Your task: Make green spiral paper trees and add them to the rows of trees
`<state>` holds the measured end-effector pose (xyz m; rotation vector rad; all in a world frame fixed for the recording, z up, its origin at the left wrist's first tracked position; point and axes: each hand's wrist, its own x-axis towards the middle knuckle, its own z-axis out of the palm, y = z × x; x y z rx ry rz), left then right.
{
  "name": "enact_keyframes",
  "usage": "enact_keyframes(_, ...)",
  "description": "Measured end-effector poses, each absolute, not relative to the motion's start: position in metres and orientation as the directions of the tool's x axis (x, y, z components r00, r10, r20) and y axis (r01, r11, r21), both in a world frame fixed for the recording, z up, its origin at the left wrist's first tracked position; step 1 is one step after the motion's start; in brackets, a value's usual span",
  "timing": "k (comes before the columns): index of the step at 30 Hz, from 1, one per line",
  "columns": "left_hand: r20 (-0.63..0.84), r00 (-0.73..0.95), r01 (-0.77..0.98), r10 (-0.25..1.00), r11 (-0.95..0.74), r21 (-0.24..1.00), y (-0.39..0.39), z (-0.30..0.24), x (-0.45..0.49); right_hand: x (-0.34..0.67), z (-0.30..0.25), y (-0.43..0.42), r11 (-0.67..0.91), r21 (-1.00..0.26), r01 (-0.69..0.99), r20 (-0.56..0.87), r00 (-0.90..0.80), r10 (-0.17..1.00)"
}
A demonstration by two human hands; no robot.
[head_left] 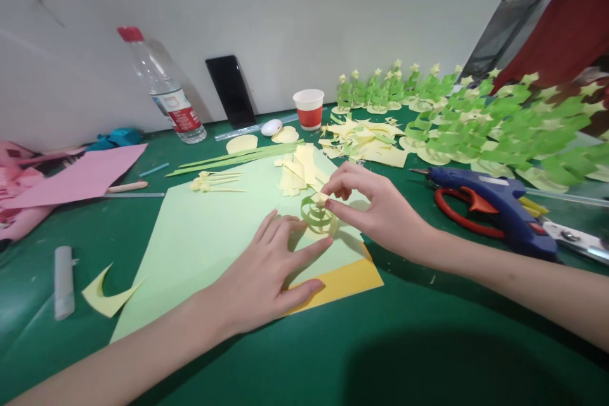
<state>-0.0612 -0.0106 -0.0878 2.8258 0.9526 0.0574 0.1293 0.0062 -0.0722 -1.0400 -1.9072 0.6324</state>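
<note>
A small paper tree [316,214] of coiled green strips stands on a pale green sheet [209,228]. My right hand [375,203] pinches a small yellow star [320,198] at the top of the coil. My left hand [271,269] lies flat on the sheet, fingers spread, with the fingertips touching the tree's base. A yellow sheet [352,279] sticks out from under the green one.
A blue glue gun [495,200] and red-handled scissors [464,216] lie at the right. Several finished paper trees [476,120] fill the back right. Yellow strips [299,171], yellow scraps [366,139], a paper cup [309,109], a water bottle [164,89], a phone [231,92] and pink paper [80,177] surround the sheet.
</note>
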Motion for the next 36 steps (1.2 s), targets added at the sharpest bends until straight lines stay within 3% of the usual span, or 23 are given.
enact_keyframes(28,-0.019,0.790,0.608,0.613,-0.779,0.157,-0.011,-0.087,-0.062,0.132,-0.070,0.007,0.506,-0.702,0.500,0.434,-0.262,0.862)
enact_keyframes(31,-0.027,0.786,0.614,0.618,-0.774,0.157,-0.012,-0.088,-0.061,0.136,-0.067,0.012,0.396,-0.653,0.646,0.348,-0.209,0.914)
enact_keyframes(36,-0.029,0.781,0.620,0.624,-0.770,0.149,-0.011,-0.088,-0.061,0.142,-0.061,0.020,0.261,-0.520,0.813,-0.006,-0.309,0.951)
